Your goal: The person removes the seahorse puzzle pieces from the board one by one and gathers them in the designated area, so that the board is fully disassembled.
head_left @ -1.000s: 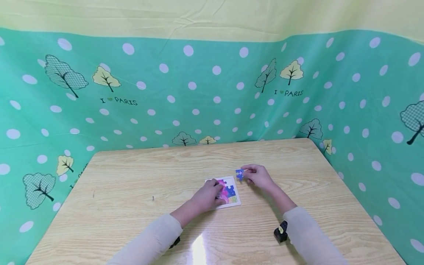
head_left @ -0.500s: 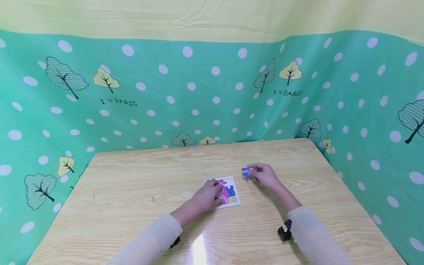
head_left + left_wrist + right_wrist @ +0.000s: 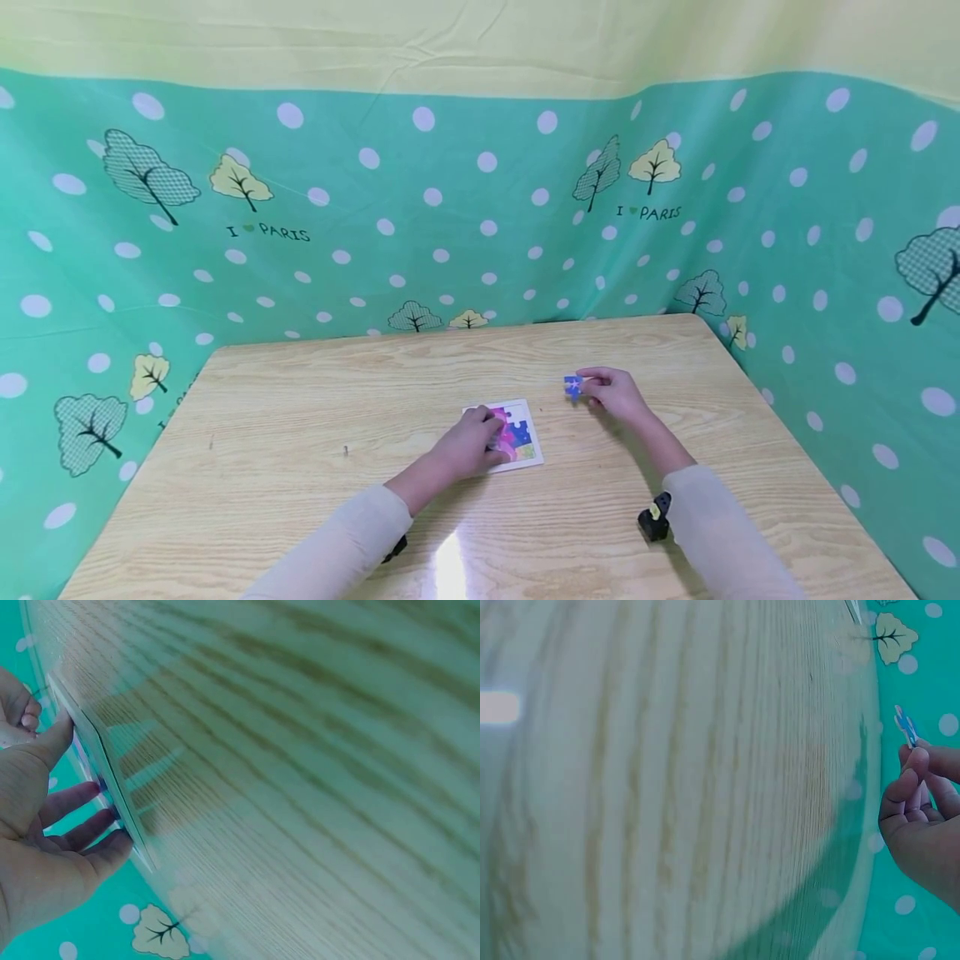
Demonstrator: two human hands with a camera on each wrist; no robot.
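In the head view a small square jigsaw puzzle (image 3: 523, 435) with a white frame lies on the table. Its picture is pink, blue and yellow-green, with a white gap at the upper right. My left hand (image 3: 467, 443) rests across its left part, hiding that side; the left wrist view has the thumb (image 3: 56, 739) and spread fingers touching the puzzle's face near its edges. To the right of the frame, my right hand (image 3: 615, 393) pinches a blue puzzle piece (image 3: 573, 386) with a pink star between thumb and forefinger, raised above the table in the right wrist view.
A pale wood-grain table (image 3: 300, 500) carries a bright light reflection near its front. Behind and beside it hangs a green dotted curtain (image 3: 337, 267) with printed trees. A small dark mark (image 3: 346, 450) shows left of the puzzle. Black wrist cameras hang under both sleeves.
My right hand has moved to the right, away from the frame, carrying the blue piece with it. The left hand and the framed puzzle have stayed in place.
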